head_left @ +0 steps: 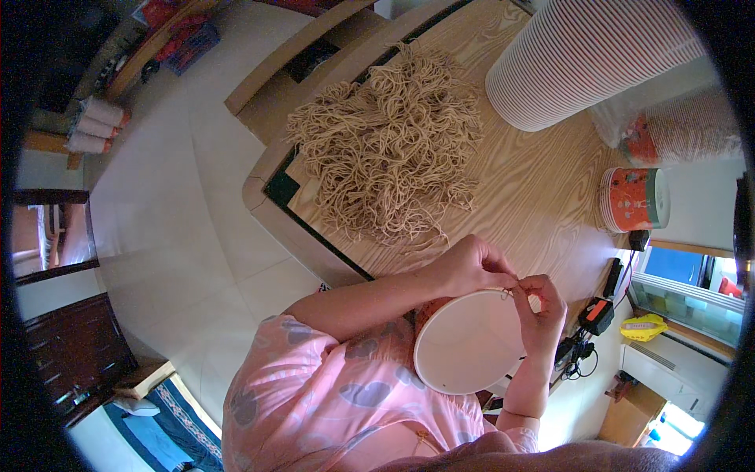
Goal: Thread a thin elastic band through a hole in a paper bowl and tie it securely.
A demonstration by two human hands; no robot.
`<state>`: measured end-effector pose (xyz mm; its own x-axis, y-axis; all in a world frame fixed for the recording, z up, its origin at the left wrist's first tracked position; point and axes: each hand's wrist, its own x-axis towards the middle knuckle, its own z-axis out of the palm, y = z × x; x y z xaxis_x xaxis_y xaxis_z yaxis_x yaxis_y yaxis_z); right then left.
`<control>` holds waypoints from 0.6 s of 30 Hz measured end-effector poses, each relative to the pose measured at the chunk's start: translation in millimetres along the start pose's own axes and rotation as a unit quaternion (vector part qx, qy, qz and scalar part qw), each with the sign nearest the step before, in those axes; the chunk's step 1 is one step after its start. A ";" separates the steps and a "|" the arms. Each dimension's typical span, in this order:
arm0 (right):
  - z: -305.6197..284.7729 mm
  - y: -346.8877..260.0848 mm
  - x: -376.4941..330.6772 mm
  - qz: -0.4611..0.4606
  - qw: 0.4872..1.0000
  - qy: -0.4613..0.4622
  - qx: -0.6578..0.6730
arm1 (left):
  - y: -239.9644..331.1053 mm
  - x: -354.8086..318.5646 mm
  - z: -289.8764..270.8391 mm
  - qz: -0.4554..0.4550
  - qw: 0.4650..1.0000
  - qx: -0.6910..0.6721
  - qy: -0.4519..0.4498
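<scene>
A paper bucket (470, 346), white inside with a bit of orange-red outer wall showing, is tilted against my body with its mouth facing up. At its upper rim, my left hand (472, 266) and my right hand (543, 308) meet, fingertips pinched together. Between them a short piece of thin tan cord (507, 294) shows at the rim; how it runs through the fingers is too small to tell. Beyond my hands, a large tangled heap of tan cords (393, 149) lies on the wooden table (543, 197).
Tall nested paper buckets (582, 63) lean in at the upper right, beside a bagged stack (684, 130). A short stack of orange-red tubs (629, 200) sits at the table's right. Black adapters and cables (594, 315) lie right of my right hand. Thread cones (98, 126) stand far left.
</scene>
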<state>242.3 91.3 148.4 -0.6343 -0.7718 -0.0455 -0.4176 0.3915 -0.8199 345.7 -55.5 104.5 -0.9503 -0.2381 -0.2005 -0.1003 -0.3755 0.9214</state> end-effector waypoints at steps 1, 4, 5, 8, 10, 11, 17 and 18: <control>0.0 0.0 0.3 -0.003 1.000 -0.002 -0.006 | -0.2 -0.1 0.1 0.000 1.000 0.000 0.000; 0.6 1.2 -0.2 -0.001 1.000 0.000 0.007 | 0.6 0.1 0.3 -0.003 1.000 0.010 0.000; 0.4 1.9 -0.2 0.000 1.000 0.001 0.007 | 2.1 -0.3 0.3 0.002 1.000 0.021 0.000; -0.4 2.9 -0.2 -0.007 1.000 0.009 0.002 | 6.2 -2.0 0.7 0.008 0.999 0.031 -0.001; -0.9 2.5 -0.4 -0.008 1.000 0.007 -0.006 | 5.9 -2.0 1.5 0.010 1.000 0.028 -0.002; -1.0 1.5 -0.2 -0.009 1.000 0.007 -0.006 | 3.6 -1.1 1.7 0.007 0.999 0.041 0.003; 0.0 -1.4 -1.1 -0.001 1.000 0.010 -0.013 | 0.0 0.2 0.9 -0.007 1.000 0.013 0.011; 0.0 -1.3 -1.3 0.002 1.000 0.011 -0.010 | 0.1 0.2 0.6 -0.010 1.000 0.006 0.013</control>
<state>243.7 91.9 149.5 -0.6502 -0.7589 -0.0358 -0.4281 0.4048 -0.8080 345.3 -55.1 104.7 -0.9402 -0.2541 -0.2267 -0.1225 -0.3688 0.9214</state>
